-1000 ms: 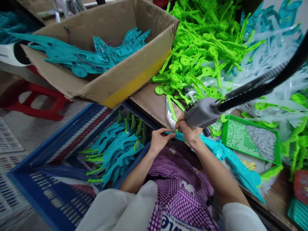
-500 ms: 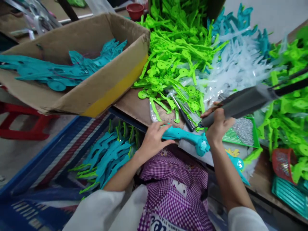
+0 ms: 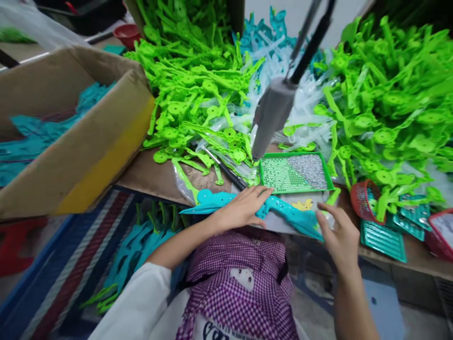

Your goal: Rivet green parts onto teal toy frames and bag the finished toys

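Observation:
A long teal plastic part (image 3: pixel 293 215) lies across the near edge of the workbench. My left hand (image 3: pixel 244 208) is laid over its middle, fingers across the top and thumb on the near side. Close to the part's right end is my right hand (image 3: pixel 339 231), with thumb and fingers apart and nothing in it. A grey electric screwdriver (image 3: pixel 272 113) hangs free from its cord above the bench. Below its tip, a green tray (image 3: pixel 276 191) holds many small silver screws. A hammer (image 3: pixel 228 172) with a black handle rests beyond the teal part.
Lime-green plastic parts (image 3: pixel 198 94) are heaped at the back, with more to the right. A cardboard box (image 3: pixel 106 141) with teal parts stands left, above a blue crate (image 3: pixel 71 264). Red basket (image 3: pixel 364 203) and teal trays (image 3: pixel 384 238) sit at right.
My right hand has let go of the screwdriver, which now hangs upright. The teal part lies turned over or swung round, with my left hand at its middle. The view has shifted right.

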`<state>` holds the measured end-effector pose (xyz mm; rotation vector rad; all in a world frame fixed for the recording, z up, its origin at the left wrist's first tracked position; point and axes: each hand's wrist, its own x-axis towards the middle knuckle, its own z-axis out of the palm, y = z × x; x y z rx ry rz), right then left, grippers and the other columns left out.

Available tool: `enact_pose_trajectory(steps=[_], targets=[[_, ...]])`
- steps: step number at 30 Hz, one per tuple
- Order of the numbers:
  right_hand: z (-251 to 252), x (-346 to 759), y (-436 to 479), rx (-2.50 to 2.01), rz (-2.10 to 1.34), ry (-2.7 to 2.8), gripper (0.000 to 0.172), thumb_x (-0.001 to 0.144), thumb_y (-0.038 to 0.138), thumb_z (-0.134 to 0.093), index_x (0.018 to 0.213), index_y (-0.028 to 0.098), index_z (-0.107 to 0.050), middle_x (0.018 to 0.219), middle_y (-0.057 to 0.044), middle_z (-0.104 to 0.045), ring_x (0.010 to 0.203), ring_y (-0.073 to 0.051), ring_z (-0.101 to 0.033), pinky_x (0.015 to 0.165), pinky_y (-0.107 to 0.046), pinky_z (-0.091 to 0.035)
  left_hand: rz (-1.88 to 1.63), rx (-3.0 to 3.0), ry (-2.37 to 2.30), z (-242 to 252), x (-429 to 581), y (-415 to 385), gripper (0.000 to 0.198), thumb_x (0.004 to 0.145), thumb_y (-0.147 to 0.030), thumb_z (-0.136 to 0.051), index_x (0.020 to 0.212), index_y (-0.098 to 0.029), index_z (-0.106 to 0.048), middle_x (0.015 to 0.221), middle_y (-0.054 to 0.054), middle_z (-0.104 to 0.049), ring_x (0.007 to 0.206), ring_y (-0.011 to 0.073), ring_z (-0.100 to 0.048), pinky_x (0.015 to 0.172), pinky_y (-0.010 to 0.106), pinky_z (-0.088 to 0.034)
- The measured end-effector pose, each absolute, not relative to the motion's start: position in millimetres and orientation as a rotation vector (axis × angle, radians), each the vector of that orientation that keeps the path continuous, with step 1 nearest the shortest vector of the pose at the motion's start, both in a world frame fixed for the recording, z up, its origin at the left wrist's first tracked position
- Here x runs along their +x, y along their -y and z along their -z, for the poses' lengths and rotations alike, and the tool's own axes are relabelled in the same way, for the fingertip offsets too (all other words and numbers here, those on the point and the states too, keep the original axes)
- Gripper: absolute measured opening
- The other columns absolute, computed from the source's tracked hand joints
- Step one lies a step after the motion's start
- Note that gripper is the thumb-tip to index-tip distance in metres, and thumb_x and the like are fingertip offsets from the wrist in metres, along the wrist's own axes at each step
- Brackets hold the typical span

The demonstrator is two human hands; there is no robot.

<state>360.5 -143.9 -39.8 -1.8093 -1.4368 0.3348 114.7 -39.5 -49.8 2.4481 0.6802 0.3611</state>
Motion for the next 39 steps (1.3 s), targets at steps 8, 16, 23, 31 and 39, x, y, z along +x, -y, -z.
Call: enact_pose_trajectory(steps=[8,16,23,31,39], targets=[[89.6,415.5,173.1,-1.918,-0.416,1.007,0.044,0.090,0.050,-0.048,0.112,0.017,-0.068,0.114,-0.014,-0.071,0.107,-0.027,-0.065,0.097,-0.046,-0.048,-0.179,2.604,-0.467,65.4,231.3,71.6,0.087,0.069,-0.042,-0.081,0.137,-0.007,-0.039,0.132,0.022,-0.051,0.125,0.0356,-0.047,0.103,0.044,-0.039],[101.9,426.5,166.2,-1.812,-0.631,1.550,0.045,0.099,0.042,-0.029,0.122,0.025,-0.064,0.131,-0.005,-0.063,0.132,-0.020,-0.049,0.116,-0.049,-0.032,-0.273,2.353,-0.589,79.0,245.4,70.4,0.071,0.067,-0.035,-0.077,0.128,-0.018,-0.046,0.129,0.013,-0.054,0.120,0.0316,-0.049,0.099,0.049,-0.041],[106.6,436.5,167.3,-1.742,-0.656,1.731,0.041,0.096,0.038,-0.043,0.135,0.027,-0.054,0.142,-0.004,-0.053,0.138,-0.020,-0.042,0.119,-0.049,-0.028,-0.331,2.409,-0.532,87.7,246.2,72.2,0.075,0.068,-0.036,-0.075,0.131,-0.013,-0.042,0.128,0.017,-0.052,0.121,0.0324,-0.047,0.099,0.048,-0.039],[102.3,444.4,164.2,-1.838,-0.669,1.889,0.042,0.096,0.040,-0.045,0.136,0.028,-0.053,0.144,-0.003,-0.051,0.137,-0.023,-0.043,0.118,-0.053,-0.026,-0.134,2.595,-0.457,78.3,250.6,66.3,0.077,0.070,-0.038,-0.076,0.134,-0.015,-0.039,0.130,0.018,-0.048,0.119,0.0348,-0.047,0.093,0.048,-0.040],[89.5,441.0,158.7,-1.872,-0.687,1.895,0.041,0.095,0.036,-0.047,0.135,0.030,-0.053,0.142,-0.003,-0.052,0.136,-0.023,-0.044,0.116,-0.052,-0.032,-0.058,2.540,-0.451,71.8,260.2,53.2,0.081,0.063,-0.044,-0.081,0.128,-0.013,-0.044,0.129,0.018,-0.049,0.116,0.0343,-0.048,0.091,0.049,-0.042]])
